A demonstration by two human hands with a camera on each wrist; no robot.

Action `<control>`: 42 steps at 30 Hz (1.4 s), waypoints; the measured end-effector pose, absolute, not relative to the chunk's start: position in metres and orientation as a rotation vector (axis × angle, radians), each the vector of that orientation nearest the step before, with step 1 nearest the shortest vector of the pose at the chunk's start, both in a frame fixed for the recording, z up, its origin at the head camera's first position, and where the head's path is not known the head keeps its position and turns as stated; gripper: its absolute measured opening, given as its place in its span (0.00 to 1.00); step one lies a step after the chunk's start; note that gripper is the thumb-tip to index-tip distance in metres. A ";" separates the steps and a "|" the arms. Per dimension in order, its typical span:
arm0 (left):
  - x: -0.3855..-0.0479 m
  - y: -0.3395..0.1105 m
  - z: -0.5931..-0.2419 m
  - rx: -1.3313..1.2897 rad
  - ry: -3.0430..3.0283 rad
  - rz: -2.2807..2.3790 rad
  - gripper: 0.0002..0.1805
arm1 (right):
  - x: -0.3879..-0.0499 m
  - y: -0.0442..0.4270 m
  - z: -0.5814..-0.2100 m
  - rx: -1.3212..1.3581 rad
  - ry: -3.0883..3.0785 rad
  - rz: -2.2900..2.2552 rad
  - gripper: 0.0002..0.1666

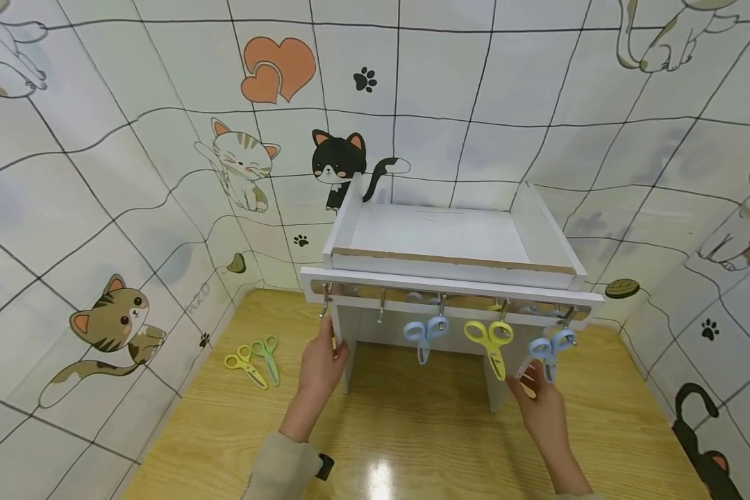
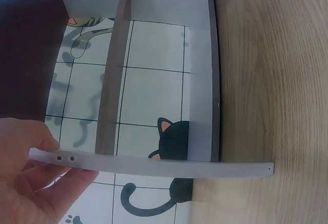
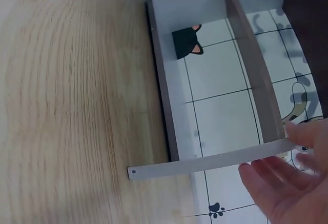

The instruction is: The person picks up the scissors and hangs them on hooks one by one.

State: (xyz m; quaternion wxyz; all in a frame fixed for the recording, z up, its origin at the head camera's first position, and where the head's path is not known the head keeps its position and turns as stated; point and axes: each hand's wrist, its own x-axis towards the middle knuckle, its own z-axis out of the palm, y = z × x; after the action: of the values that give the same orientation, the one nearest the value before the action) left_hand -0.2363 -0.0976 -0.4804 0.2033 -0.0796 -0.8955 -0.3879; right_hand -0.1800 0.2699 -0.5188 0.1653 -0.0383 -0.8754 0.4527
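A white shelf unit [image 1: 450,271] stands on two side panels, with a row of metal hooks along its front rail. My left hand [image 1: 321,364] grips the front edge of the left side panel [image 2: 169,166], thumb on one face and fingers on the other. On the opposite side my right hand [image 1: 542,410] pinches the right side panel [image 3: 210,162] between thumb and fingers, just below hanging blue scissors [image 1: 551,347]. Yellow scissors [image 1: 490,340] and another blue pair [image 1: 425,335] hang from hooks further left. The two leftmost hooks hold nothing.
On the wooden table [image 1: 412,444], left of the shelf, lie yellow scissors [image 1: 247,367] and green scissors [image 1: 267,357]. Tiled-pattern walls with cartoon cats [image 1: 339,160] stand behind and on both sides. An open-topped tray section [image 1: 437,232] forms the shelf's top.
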 end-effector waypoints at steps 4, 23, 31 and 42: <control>-0.235 -0.100 -0.479 -0.156 -2.515 -1.029 0.28 | -0.190 0.266 -0.523 0.058 -2.497 1.177 0.23; -0.234 -0.139 -0.500 -0.369 -2.646 -1.491 0.21 | -0.185 0.263 -0.520 0.061 -2.557 0.836 0.13; -0.246 -0.208 -0.541 0.092 -2.804 -1.326 0.21 | -0.187 0.264 -0.521 0.058 -2.542 0.819 0.13; -0.263 -0.253 -0.567 0.454 -3.036 -0.914 0.12 | -0.186 0.265 -0.524 0.042 -2.578 0.859 0.15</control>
State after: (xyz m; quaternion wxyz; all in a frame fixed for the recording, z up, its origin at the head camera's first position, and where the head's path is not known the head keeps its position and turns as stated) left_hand -0.2626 -0.2529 -0.5672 -0.0306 0.1416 -0.9474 -0.2853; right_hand -0.1862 0.2652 -0.5238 0.2101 0.0152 -0.9274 0.3091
